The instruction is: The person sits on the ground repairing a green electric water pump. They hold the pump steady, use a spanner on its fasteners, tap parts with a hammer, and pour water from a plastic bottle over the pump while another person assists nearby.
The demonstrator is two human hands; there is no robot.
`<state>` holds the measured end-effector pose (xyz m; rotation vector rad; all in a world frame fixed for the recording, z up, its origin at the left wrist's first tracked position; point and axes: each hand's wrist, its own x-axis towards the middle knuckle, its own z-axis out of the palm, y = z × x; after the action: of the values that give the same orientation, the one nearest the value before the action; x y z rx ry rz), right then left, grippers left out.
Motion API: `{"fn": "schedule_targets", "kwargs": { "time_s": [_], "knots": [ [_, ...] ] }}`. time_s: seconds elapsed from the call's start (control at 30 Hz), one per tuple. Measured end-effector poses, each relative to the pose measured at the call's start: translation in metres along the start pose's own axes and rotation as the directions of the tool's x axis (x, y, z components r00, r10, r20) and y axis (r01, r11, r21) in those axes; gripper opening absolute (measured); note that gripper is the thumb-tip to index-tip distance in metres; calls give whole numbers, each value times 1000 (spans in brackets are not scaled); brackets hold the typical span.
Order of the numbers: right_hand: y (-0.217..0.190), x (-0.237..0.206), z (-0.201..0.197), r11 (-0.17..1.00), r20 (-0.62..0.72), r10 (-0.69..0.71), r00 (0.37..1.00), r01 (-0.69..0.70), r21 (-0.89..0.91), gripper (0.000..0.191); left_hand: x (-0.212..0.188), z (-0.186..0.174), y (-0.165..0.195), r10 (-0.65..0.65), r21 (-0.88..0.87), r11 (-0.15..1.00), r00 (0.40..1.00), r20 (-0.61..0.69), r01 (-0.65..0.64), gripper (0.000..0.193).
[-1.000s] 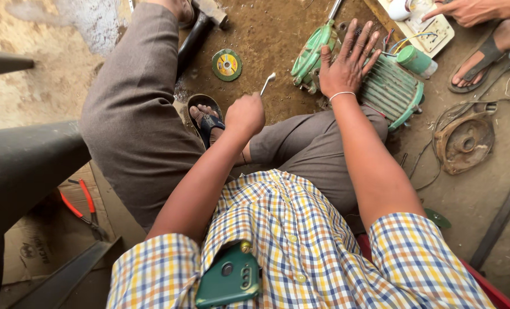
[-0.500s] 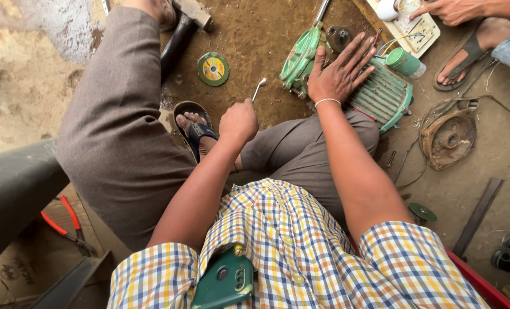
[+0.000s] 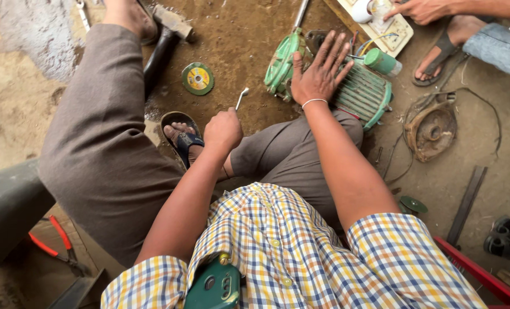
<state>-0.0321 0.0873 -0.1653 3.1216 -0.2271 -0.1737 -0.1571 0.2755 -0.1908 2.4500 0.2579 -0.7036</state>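
Note:
I sit on the dirt floor with my knees apart. My left hand (image 3: 223, 131) is closed around a small metal spanner (image 3: 241, 98) whose head sticks up past my fist. My right hand (image 3: 319, 71) lies flat with fingers spread on a green ribbed electric motor (image 3: 362, 91). The motor's green end cover (image 3: 281, 64) stands just left of that hand. My sandalled foot (image 3: 180, 135) rests under the left hand.
A green and yellow cutting disc (image 3: 198, 78) and a hammer (image 3: 164, 40) lie on the floor ahead. A rusty round housing (image 3: 432, 131) sits right. Another person's hand (image 3: 423, 10) and foot (image 3: 438, 54) are at top right. Red pliers (image 3: 55, 243) lie at left.
My view has shifted slightly, so everything sits a little lower and left in the frame. Both hands keep their hold and place; the right hand's fingers have spread a bit on the motor.

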Motion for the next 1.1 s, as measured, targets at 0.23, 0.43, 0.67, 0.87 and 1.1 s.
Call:
{"fn": "schedule_targets", "kwargs": {
  "time_s": [0.23,0.43,0.67,0.87,1.1],
  "knots": [
    [-1,0,-1,998,0,51,999,-51,41,96,2,1,-3,-11,-14,1000,1000,26,11,23],
    [-1,0,0,997,16,61,998,-62,40,98,3,2,-1,-40,-3,999,997,63,40,23],
    [-3,0,-3,997,9,69,998,-69,44,98,2,-1,0,-45,0,999,996,75,45,24],
    [-4,-1,-3,997,1,65,998,-65,49,98,2,0,0,-46,-4,999,996,75,46,24],
    [0,0,5,999,-57,17,998,-14,52,101,6,2,-4,-46,-9,999,997,59,47,26]
  ]
}}
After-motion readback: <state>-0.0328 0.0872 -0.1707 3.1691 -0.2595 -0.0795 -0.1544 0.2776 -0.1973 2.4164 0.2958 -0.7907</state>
